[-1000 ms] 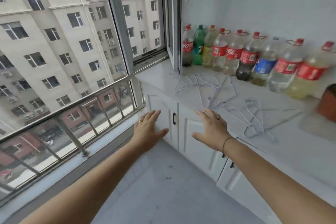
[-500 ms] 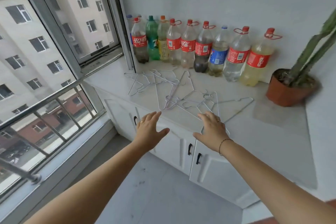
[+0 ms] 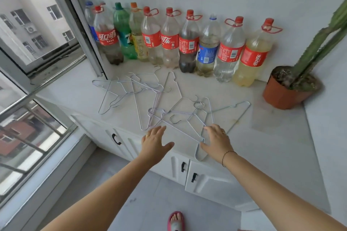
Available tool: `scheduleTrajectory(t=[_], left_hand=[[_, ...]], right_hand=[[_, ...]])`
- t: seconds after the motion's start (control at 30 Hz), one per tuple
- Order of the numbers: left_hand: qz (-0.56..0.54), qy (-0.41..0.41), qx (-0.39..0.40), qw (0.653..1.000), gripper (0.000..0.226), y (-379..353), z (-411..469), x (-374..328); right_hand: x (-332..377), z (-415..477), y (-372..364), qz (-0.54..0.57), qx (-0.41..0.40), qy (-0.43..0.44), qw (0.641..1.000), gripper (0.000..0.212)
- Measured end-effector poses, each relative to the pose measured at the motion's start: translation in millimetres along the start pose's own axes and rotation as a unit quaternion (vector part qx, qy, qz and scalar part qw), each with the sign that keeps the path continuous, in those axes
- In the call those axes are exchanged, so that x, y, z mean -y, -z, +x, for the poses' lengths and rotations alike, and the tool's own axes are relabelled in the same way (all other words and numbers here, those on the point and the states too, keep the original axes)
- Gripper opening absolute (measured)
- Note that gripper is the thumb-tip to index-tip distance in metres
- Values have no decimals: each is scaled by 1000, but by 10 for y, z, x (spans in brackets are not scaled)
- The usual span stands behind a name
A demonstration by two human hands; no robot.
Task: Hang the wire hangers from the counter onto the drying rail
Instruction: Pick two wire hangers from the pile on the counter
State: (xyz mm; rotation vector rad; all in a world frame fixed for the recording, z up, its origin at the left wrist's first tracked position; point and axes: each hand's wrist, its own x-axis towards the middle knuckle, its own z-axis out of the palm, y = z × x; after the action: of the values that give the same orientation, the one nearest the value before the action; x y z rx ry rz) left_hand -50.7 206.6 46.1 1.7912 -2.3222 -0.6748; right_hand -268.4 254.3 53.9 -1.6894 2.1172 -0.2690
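Several thin wire hangers point(image 3: 161, 99) lie scattered and overlapping on the white counter point(image 3: 272, 137). My left hand point(image 3: 155, 143) hovers palm down at the counter's front edge, fingers spread, holding nothing. My right hand point(image 3: 216, 141) is also open, over the corner of the nearest hanger point(image 3: 200, 148), which juts past the counter edge. Whether it touches that hanger I cannot tell. No drying rail is in view.
A row of several large plastic bottles point(image 3: 187, 43) stands along the back wall. A potted cactus point(image 3: 293, 88) sits at the right. An open window point(image 3: 47, 24) and a metal guard railing point(image 3: 28, 127) are at the left. White cabinet doors point(image 3: 206, 180) sit below the counter.
The view has swung right and closer to the counter. Both hands have moved forward to the hangers' near edge, staying open.
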Motion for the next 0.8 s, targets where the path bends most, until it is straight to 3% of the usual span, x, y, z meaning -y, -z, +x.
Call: scheduleTrajectory(t=[0.13,0.3,0.5,0.67,0.8], left_hand=[[-44,32,26,998,65,-100,352,28],[-252,148,67,954,57,-325,615,-16],[-436,256,94,858,57,-464,853,-81],[-481,277,87,828,54,-590,994,-155],[-496,289,77,815,49,-663,1036,-164]], right_hand=[[0,323,-151,82,-4,-35,996,44],[12,664,-336,170,9,-97,981,40],[-53,908,-518,103,50,-119,986,39],[-23,1007,-545,49,70,-116,990,22],[-43,1036,-569,67,98,-112,987,15]])
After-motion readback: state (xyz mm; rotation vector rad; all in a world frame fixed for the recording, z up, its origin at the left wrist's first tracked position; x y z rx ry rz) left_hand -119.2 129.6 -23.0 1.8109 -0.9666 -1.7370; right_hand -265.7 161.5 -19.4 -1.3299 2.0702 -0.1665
